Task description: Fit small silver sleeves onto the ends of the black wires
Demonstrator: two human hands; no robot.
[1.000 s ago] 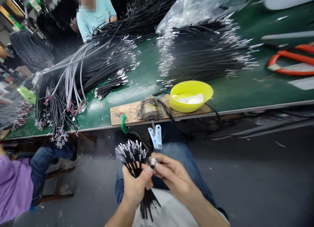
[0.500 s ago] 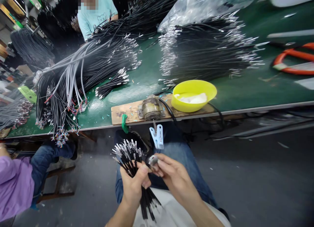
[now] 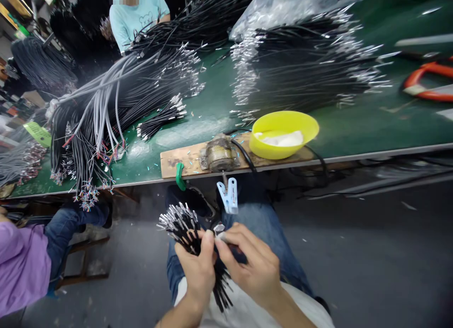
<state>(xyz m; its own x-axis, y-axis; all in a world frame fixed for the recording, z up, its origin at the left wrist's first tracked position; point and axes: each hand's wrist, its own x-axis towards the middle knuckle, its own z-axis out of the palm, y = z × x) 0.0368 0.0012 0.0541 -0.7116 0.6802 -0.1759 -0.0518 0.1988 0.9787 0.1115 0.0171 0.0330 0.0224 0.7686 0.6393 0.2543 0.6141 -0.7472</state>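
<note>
My left hand [image 3: 198, 266] is wrapped around a bundle of short black cables [image 3: 186, 236]. Their stripped, silvery ends fan out above the fist, and the other ends hang below it. Close beside the left thumb, my right hand [image 3: 253, 259] pinches with thumb and forefinger. What lies in that pinch is too small to make out; something greyish and shiny shows at the fingertips. Just beyond the hands, a light blue clothes peg [image 3: 229, 196] sits on the shaft of a small motor [image 3: 219, 153] at the table edge.
The motor is mounted on a wooden board [image 3: 170, 165] with a green clamp [image 3: 180, 177] and a yellow bowl [image 3: 283, 151] holding white stuff. Cable piles [image 3: 297, 73] lie on the green table [image 3: 357, 130]. Orange-handled scissors [image 3: 412, 85] are at right. Two people sit nearby.
My right hand has turned and come in to the left thumb, its fingertips now pinched together there. The cable bundle has tilted slightly leftward at its top.
</note>
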